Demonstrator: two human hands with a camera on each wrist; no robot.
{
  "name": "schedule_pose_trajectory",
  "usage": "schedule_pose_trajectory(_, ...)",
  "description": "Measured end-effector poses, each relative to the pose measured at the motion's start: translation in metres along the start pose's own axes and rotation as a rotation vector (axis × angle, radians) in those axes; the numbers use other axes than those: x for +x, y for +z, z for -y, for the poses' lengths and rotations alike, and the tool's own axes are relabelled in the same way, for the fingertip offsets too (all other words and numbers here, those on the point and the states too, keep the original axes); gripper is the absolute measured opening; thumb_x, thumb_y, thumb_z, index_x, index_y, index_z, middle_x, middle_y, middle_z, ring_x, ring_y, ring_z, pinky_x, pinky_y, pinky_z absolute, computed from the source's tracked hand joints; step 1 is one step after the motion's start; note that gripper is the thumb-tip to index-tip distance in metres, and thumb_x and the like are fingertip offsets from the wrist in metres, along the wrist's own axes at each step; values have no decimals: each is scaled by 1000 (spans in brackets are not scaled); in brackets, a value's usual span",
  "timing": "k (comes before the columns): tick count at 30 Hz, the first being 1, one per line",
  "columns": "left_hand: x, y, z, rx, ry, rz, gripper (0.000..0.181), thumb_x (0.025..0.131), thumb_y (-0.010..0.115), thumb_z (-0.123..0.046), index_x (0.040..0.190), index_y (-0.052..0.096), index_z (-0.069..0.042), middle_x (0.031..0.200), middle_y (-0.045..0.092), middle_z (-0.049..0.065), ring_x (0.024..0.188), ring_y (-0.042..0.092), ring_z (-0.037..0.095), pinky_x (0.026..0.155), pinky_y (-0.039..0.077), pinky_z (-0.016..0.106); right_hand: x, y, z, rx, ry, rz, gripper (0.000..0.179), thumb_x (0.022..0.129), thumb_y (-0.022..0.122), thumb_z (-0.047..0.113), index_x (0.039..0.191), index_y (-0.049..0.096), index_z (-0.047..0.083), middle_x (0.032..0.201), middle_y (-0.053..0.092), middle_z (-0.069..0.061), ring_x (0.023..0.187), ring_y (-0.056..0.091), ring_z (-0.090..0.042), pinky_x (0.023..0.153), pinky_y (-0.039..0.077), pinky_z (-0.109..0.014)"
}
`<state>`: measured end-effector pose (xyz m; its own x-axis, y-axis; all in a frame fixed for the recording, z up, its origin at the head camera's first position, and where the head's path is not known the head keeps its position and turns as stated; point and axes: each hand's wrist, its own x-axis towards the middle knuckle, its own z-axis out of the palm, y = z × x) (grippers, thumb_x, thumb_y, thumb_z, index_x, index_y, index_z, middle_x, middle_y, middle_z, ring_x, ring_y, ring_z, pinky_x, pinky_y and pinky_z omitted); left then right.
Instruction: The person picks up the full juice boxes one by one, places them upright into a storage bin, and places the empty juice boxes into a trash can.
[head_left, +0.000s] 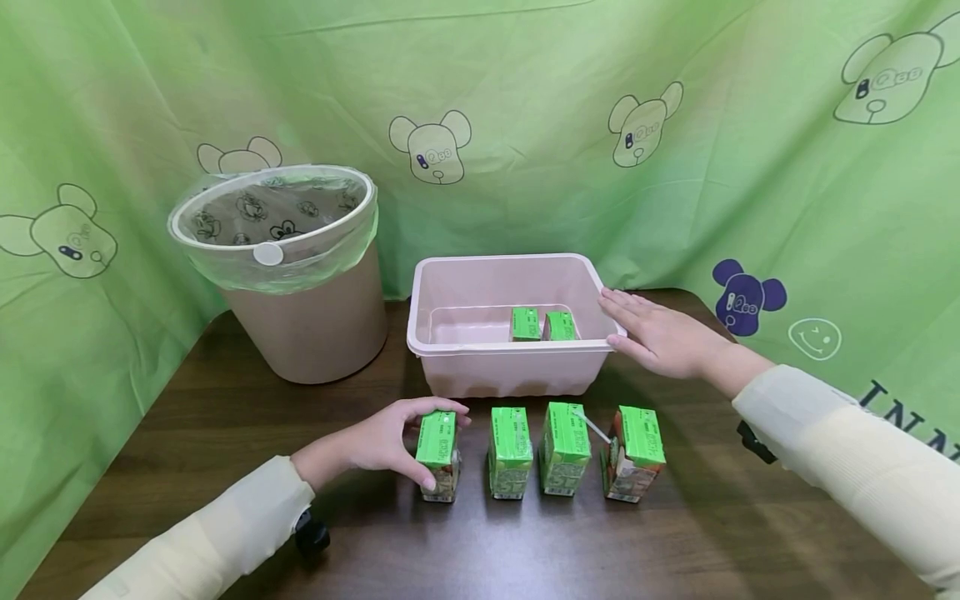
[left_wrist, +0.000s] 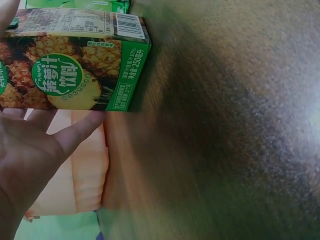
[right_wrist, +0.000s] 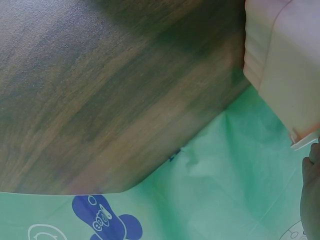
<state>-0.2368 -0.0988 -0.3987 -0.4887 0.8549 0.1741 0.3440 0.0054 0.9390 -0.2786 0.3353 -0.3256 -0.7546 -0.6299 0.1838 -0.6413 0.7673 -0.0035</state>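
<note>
My left hand [head_left: 386, 440] holds the leftmost juice box [head_left: 437, 446] upright on the table, thumb at the front and fingers at the back. In the left wrist view, this pineapple juice box [left_wrist: 65, 70] shows its fruit print, and part of the hand is cut off. My right hand [head_left: 663, 333] rests with straight fingers on the right rim of a pink plastic bin [head_left: 517, 371]; only its edge shows in the right wrist view. Two green-topped juice boxes, a left one [head_left: 525, 323] and a right one [head_left: 559, 326], stand inside the bin's right half.
Right of the held box stand two green juice boxes [head_left: 511, 454] [head_left: 565, 450] and a tilted one [head_left: 634, 454]. A white straw [head_left: 592, 423] sticks out between the last two. A lined trash can [head_left: 315, 325] stands at the back left. Green printed cloth [head_left: 525, 167] hangs behind the table.
</note>
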Motion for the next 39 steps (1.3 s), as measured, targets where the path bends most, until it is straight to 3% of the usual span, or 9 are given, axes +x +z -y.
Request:
schedule_pose_trajectory(7, 1, 0, 2, 45, -3, -18, 80, 68, 87, -5, 139, 50, -10, 131, 58, 7, 110, 59, 22, 89, 53, 41, 0, 1, -1, 2, 0, 2, 59, 103, 46, 30, 147, 32, -6, 154, 28, -23, 141, 25, -38, 113, 24, -53)
schedule_pose_trajectory(19, -1, -1, 1, 68, 3, -30, 78, 69, 87, -6, 137, 51, -6, 127, 59, 19, 107, 61, 25, 88, 53, 40, 2, 2, -2, -2, -5, -6, 59, 103, 46, 30, 147, 33, -6, 154, 28, -22, 142, 24, -37, 114, 23, -51)
schedule_pose_trajectory(27, -2, -2, -3, 73, 5, -26, 79, 68, 88, -6, 138, 51, -9, 126, 62, 7, 106, 63, 24, 87, 54, 39, 2, 2, -3, -8, -3, 1, 59, 103, 46, 30, 147, 33, -6, 154, 28, -22, 142, 24, -37, 113, 24, -52)
schedule_pose_trajectory(35, -2, -6, -15, 72, 23, -13, 79, 69, 87, -5, 138, 50, -6, 127, 60, 16, 107, 62, 24, 87, 54, 36, 1, 3, -3, -3, 3, 11, 59, 103, 46, 31, 147, 32, -6, 154, 28, -22, 142, 24, -37, 113, 24, -52)
schedule_pose_trajectory(39, -1, -8, -23, 68, 23, -21, 79, 69, 87, -3, 139, 50, -6, 127, 61, 12, 107, 62, 24, 87, 54, 36, 1, 3, -3, -9, 1, 6, 59, 103, 46, 31, 147, 32, -6, 154, 28, -22, 142, 24, -37, 113, 24, -52)
